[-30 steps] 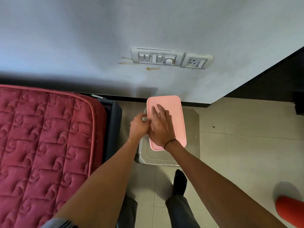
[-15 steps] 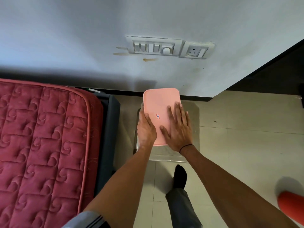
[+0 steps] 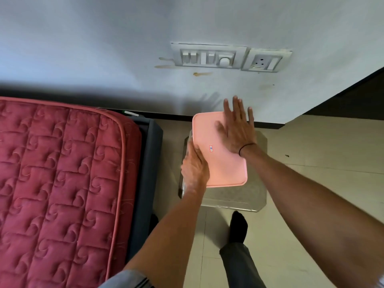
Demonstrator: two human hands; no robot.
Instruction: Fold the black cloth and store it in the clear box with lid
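The clear box stands on a small stool, covered by its pink lid (image 3: 223, 163), which carries a small sticker near the middle. Only a sliver of the box's clear wall (image 3: 188, 142) shows at the left. My left hand (image 3: 194, 168) grips the near left edge of lid and box. My right hand (image 3: 238, 129) lies flat with fingers spread over the lid's far right corner, fingertips reaching past the edge. The black cloth is not visible.
The stool (image 3: 245, 196) stands on a tiled floor (image 3: 322, 183) against a white wall with a switch panel (image 3: 208, 57) and socket (image 3: 266, 61). A red quilted mattress (image 3: 58, 183) on a dark frame lies to the left. My foot in a black sock (image 3: 239, 226) is below the stool.
My right hand has slid from the lid's near right part to its far right corner. My left hand stays on the left edge. The view has shifted slightly.
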